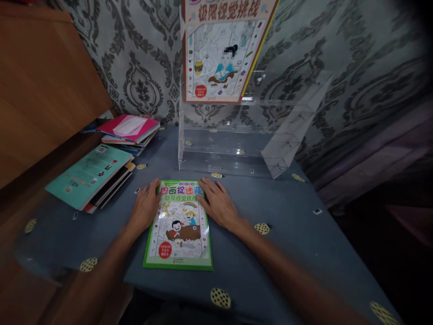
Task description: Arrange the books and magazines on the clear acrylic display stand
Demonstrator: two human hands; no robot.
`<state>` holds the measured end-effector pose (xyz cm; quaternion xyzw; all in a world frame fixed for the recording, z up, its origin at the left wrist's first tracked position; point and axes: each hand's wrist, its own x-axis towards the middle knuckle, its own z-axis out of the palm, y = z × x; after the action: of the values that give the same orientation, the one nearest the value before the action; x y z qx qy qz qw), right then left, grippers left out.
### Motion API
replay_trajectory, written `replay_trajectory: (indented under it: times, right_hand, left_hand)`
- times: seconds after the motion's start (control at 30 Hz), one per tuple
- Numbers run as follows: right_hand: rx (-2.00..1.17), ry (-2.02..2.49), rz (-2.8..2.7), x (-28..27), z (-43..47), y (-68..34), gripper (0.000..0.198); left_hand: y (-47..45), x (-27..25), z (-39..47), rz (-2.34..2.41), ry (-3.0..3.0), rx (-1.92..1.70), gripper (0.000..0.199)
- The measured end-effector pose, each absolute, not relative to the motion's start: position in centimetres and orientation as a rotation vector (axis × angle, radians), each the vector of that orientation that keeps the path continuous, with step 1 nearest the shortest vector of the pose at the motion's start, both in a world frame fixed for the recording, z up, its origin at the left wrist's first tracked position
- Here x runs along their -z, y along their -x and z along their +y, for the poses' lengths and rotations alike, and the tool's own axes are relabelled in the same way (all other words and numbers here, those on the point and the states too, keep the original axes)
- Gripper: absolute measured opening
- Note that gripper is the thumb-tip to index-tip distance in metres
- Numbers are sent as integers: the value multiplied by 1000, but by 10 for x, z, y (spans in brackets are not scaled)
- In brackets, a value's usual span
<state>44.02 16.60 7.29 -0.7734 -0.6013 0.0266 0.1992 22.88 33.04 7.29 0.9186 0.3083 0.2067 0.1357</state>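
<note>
A green-bordered picture book (184,221) lies face up on the table in front of me, with colourful Chinese lettering and cartoon children on its cover. My left hand (147,203) grips its upper left edge, fingers close together and pointing away from me. At the upper right corner, my right hand (218,201) holds the opposite edge. Its thumb rests on the cover and its other fingers stretch beside the corner. Behind the book stands a clear acrylic rack (223,162) with stepped tiers. A brown-bordered picture book (214,63) of similar design leans upright in its top tier.
Left of my hands is a stack with a teal book (89,176) on top. Farther back sits another pile topped by a pink book (128,126). A wooden panel (47,67) rises at the left, and a patterned wall covering (304,49) is behind the blue, pineapple-printed tablecloth (291,216).
</note>
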Motion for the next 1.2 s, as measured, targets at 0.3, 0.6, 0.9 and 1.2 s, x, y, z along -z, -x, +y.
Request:
replay_trajectory:
  times: [0.3,0.6,0.9,1.2]
  right_hand:
    - [7,2031,-1666,-69,164,-446,47]
    - [57,2090,-1695,-66,166,-446,43]
    - [64,2079,-1696,-66,167,-448,42]
    - [57,2092,-1698,-63,167,-449,43]
  left_hand:
    - [-236,-79,336,873,-2797,-467,43]
    - [-262,-85,312,416,-2828,-412,62]
    - [-217,-92,216,-123,-2828,-134,72]
    - [-196,-93,198,-132,-2770,-163,63]
